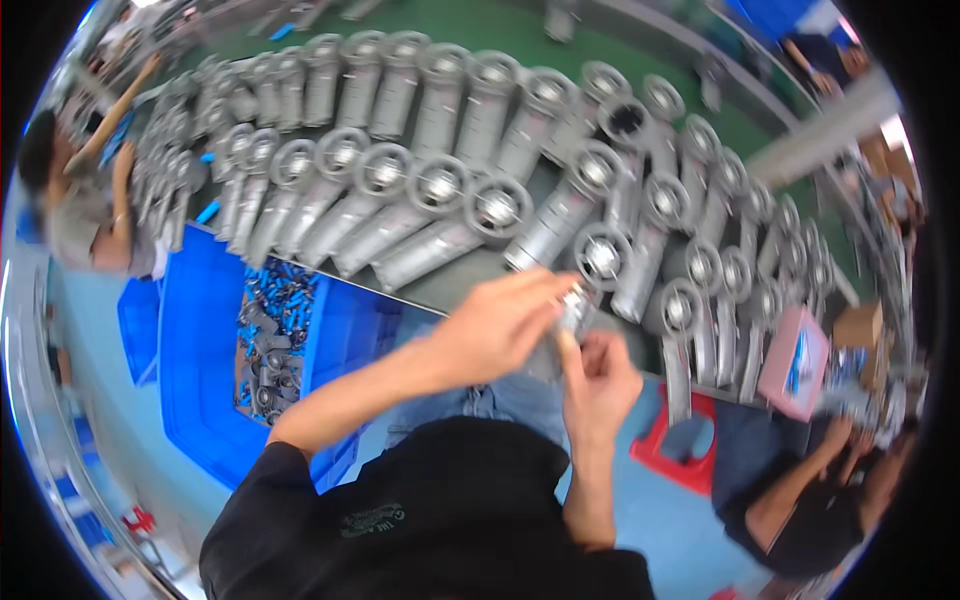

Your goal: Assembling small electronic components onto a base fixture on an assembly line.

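In front of my body, both hands meet over a grey ring-headed part (603,257) with a shiny metal centre in its ring. My right hand (605,385) is closed round its short grey body, thumb pointing up along it. From the left, my left hand (505,325) reaches over, its fingertips pressed together at a small shiny metal piece (574,298). My own fingers hide most of that spot, so what the left fingertips pinch cannot be made out. Rows of similar grey tube-shaped parts (440,185) lie on the table just beyond my hands.
A blue bin (200,350) with blue and dark small pieces stands left of me below the table edge. At right are a pink box (795,355), a cardboard box (860,325) and a red stool (680,455). Other people work at far left and lower right.
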Available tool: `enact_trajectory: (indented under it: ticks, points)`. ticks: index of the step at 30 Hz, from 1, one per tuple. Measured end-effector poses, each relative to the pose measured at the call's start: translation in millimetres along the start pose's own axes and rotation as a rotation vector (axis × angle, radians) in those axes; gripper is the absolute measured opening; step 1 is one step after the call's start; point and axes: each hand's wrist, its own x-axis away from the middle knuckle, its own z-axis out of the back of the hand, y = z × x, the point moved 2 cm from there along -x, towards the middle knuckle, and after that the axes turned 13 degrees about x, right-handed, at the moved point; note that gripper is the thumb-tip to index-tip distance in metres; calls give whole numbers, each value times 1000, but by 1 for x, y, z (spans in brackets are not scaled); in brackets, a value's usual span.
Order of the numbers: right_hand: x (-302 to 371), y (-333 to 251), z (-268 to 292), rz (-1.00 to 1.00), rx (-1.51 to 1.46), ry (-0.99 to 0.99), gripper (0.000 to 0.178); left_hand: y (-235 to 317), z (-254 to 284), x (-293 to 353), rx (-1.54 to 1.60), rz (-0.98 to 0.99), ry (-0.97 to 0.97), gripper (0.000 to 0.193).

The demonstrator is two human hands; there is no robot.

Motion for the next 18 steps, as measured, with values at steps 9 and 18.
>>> enact_trajectory:
  ticks: [9, 18]
  points:
    - [-26, -76, 52, -53, -159, -31, 18, 34, 30, -48, 554, 83, 180, 22]
    - [-339, -171, -125, 541, 270, -216, 45, -70, 253, -254, -356, 71, 256, 26]
